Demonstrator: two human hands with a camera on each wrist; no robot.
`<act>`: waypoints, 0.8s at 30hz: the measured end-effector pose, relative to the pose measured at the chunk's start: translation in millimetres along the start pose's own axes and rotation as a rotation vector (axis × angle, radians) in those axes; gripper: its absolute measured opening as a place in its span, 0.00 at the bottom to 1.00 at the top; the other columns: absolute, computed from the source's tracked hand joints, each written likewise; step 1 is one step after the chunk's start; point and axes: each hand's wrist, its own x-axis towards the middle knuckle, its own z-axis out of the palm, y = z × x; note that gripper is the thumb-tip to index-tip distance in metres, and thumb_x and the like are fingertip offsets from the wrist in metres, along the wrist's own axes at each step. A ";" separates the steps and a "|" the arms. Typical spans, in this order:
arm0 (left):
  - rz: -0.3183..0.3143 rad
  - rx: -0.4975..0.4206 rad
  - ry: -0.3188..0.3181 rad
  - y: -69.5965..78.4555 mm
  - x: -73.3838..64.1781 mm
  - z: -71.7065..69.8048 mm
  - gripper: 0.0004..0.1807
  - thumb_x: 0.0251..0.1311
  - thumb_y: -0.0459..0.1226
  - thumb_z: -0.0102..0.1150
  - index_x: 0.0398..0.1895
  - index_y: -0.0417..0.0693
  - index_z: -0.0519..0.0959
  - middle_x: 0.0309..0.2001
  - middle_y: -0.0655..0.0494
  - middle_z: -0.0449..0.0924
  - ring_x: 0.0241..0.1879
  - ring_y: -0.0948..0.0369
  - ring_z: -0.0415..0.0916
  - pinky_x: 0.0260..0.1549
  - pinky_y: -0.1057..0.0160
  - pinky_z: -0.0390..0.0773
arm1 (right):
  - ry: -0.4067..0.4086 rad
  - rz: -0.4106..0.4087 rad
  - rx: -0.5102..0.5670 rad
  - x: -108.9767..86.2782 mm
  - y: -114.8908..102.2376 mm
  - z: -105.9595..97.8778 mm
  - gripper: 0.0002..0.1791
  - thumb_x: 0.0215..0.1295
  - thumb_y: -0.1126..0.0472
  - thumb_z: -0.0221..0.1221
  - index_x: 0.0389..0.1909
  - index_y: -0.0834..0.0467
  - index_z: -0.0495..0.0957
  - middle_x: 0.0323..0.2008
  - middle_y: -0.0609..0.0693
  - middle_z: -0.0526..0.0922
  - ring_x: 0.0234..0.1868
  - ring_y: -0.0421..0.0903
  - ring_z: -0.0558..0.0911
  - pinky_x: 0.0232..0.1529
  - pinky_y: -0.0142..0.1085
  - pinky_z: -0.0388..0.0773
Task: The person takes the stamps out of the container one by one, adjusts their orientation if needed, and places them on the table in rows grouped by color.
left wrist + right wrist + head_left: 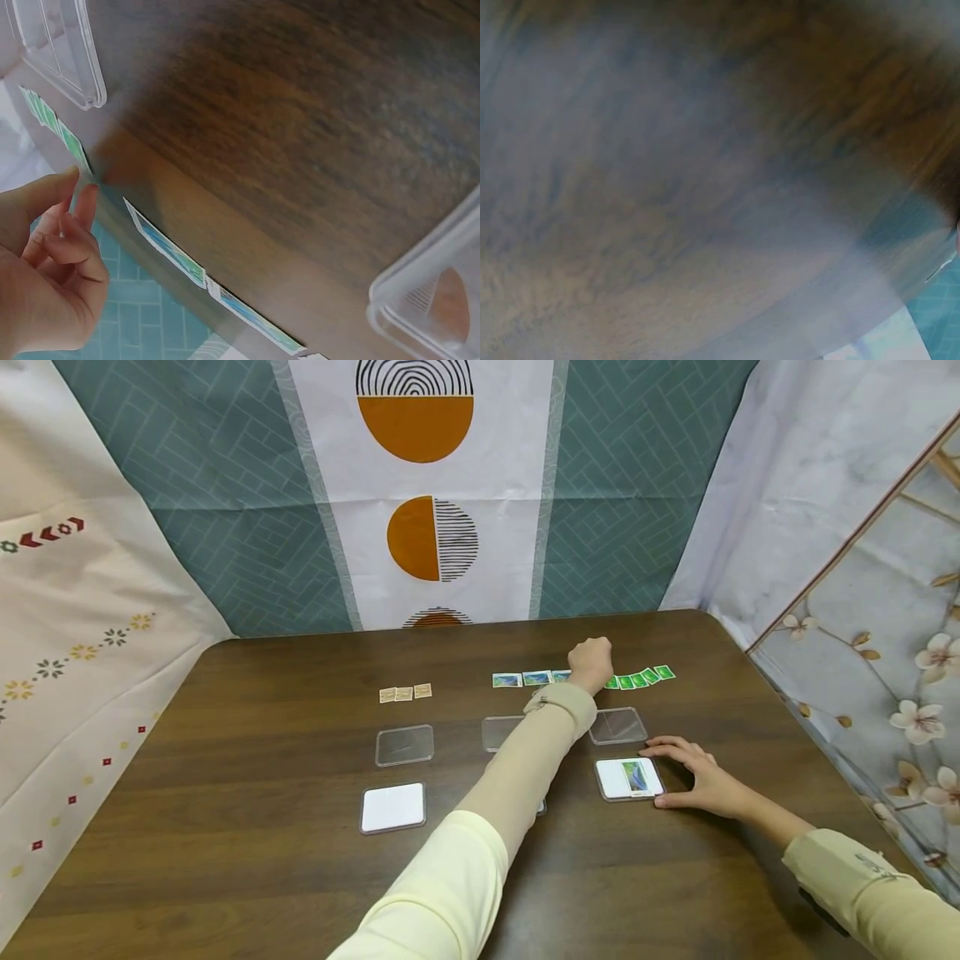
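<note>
My left hand [590, 664] reaches over to the row of green stamps [648, 677], fingers curled. In the left wrist view its thumb and forefinger tips are right at the near end of the green stamps [58, 129]; I cannot tell whether they pinch one. Blue stamps [537, 678] lie just left of that hand. My right hand [697, 781] holds a flat clear plastic case [611, 781] by its edges, thumb at the near edge and forefinger at the far one. On the white card in it lies an upright blue-green stamp [637, 777].
Clear lids [405, 746] [617, 726] lie in a row across the brown table [225, 827], one partly behind the left arm. Another case with a white card [393, 807] is at left, below several tan stamps [405, 693]. The left sleeve [480, 852] covers most of a further case.
</note>
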 end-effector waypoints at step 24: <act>0.059 -0.032 0.026 -4.8 -14.4 -6.7 0.14 0.61 0.37 0.54 0.16 0.56 0.74 0.17 0.64 0.74 0.20 0.65 0.71 0.17 0.67 0.69 | 0.018 -0.016 -0.024 -0.9 -0.5 1.6 0.35 0.43 0.60 0.73 0.56 0.57 0.72 0.58 0.58 0.67 0.55 0.56 0.62 0.46 0.60 0.54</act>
